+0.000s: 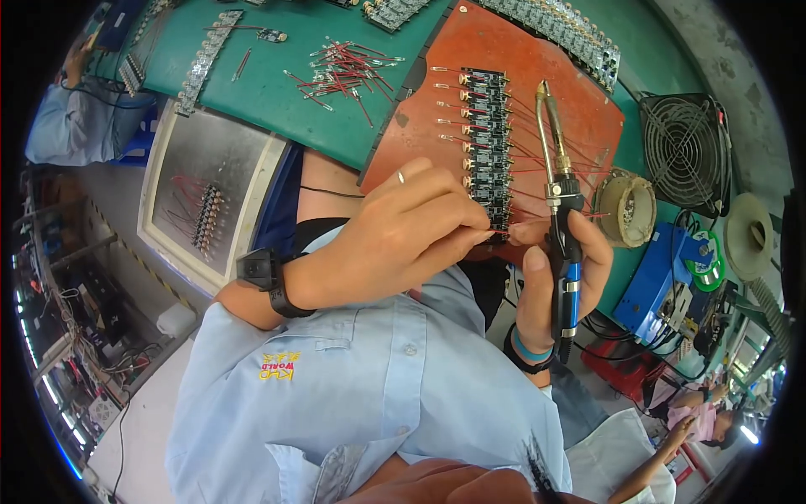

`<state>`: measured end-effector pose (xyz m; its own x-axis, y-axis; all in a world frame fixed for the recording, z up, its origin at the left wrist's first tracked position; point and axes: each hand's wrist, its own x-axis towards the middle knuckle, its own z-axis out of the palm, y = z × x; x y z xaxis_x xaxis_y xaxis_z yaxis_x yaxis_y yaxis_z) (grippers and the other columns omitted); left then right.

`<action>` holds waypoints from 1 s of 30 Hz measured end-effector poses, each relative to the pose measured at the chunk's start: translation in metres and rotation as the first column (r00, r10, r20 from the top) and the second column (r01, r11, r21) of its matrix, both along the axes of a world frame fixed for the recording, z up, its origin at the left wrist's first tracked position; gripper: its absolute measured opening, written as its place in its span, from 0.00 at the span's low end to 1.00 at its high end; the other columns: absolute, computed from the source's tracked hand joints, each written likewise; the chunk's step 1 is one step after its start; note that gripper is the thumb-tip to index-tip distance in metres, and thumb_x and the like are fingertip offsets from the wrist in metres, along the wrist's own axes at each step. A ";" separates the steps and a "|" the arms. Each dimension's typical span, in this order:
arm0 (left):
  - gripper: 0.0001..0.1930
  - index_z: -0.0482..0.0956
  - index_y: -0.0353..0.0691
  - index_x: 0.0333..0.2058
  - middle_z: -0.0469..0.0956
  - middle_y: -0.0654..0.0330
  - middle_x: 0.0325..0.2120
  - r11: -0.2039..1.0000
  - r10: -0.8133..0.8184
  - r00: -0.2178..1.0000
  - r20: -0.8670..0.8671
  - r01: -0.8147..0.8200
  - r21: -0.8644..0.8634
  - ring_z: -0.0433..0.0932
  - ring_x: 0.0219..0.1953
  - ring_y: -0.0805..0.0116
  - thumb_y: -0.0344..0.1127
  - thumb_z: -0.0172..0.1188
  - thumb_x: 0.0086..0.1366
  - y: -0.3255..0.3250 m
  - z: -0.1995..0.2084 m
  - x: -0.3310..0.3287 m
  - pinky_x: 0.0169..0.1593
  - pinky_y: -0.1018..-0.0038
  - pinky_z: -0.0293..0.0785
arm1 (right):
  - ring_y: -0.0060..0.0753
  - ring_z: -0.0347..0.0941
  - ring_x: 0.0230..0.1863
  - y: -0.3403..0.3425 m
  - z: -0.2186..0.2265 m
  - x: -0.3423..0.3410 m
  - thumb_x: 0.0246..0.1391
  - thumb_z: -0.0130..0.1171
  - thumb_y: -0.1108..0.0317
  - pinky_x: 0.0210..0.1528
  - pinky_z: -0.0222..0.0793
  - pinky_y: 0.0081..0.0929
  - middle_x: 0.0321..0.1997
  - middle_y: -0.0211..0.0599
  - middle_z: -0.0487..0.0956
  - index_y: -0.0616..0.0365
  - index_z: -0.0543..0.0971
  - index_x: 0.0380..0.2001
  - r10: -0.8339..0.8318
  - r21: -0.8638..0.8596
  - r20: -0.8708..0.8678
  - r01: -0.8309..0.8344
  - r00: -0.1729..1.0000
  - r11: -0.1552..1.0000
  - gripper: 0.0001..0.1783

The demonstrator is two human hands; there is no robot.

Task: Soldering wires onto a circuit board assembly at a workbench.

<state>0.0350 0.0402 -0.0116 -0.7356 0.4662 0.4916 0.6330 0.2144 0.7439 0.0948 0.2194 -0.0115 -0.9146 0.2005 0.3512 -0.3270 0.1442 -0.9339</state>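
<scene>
Head view: left hand [407,231], grip pinched on red wire [499,233] by circuit boards [487,160]; right hand [536,294] clamped round soldering iron [566,202].

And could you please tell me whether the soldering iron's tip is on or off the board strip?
Off: the right hand holds the soldering iron with its tip beside the board strip, a visible gap between them.

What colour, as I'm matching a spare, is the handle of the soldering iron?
Black with a blue section; the handle shows best in the head view.
</scene>
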 end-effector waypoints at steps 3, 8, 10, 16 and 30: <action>0.09 0.79 0.38 0.30 0.74 0.61 0.26 1.000 0.002 1.000 0.000 -0.002 -0.009 0.71 0.28 0.66 0.25 0.68 0.50 0.002 -0.001 0.000 0.31 0.73 0.64 | 0.32 0.76 0.37 0.006 -0.003 -0.002 0.51 0.55 0.81 0.43 0.73 0.27 0.36 0.47 0.78 0.66 0.65 0.53 0.053 0.001 -0.015 -0.053 0.998 0.999 0.24; 0.09 0.79 0.38 0.31 0.74 0.62 0.26 0.999 -0.029 1.000 -0.002 0.029 -0.023 0.71 0.28 0.66 0.26 0.68 0.50 0.003 -0.003 -0.001 0.32 0.73 0.64 | 0.31 0.77 0.39 0.007 -0.005 -0.004 0.51 0.56 0.82 0.45 0.73 0.26 0.37 0.47 0.79 0.65 0.65 0.53 0.076 -0.013 -0.013 -0.076 0.997 0.997 0.24; 0.09 0.79 0.38 0.32 0.73 0.62 0.26 0.998 -0.056 0.998 -0.007 0.056 -0.031 0.71 0.28 0.66 0.26 0.67 0.50 0.003 -0.002 -0.002 0.33 0.73 0.64 | 0.31 0.77 0.39 0.008 -0.007 -0.004 0.51 0.56 0.82 0.45 0.73 0.26 0.37 0.46 0.79 0.65 0.65 0.53 0.085 -0.018 -0.007 -0.085 0.996 0.996 0.24; 0.08 0.77 0.39 0.30 0.74 0.63 0.28 0.985 -0.046 0.999 -0.028 0.041 -0.167 0.72 0.32 0.65 0.25 0.66 0.50 0.000 0.006 -0.013 0.40 0.70 0.64 | 0.32 0.77 0.39 0.007 -0.005 -0.004 0.50 0.61 0.79 0.45 0.73 0.28 0.37 0.47 0.78 0.65 0.64 0.53 0.032 -0.156 0.008 -0.030 0.999 0.987 0.27; 0.07 0.72 0.42 0.25 0.75 0.67 0.34 0.922 0.111 0.990 -0.087 -0.136 -0.362 0.73 0.42 0.65 0.28 0.63 0.51 0.008 0.000 -0.045 0.46 0.68 0.62 | 0.44 0.74 0.34 0.063 0.009 0.022 0.43 0.70 0.51 0.37 0.71 0.40 0.35 0.49 0.78 0.67 0.73 0.42 -0.001 0.323 -0.092 0.031 0.996 0.946 0.32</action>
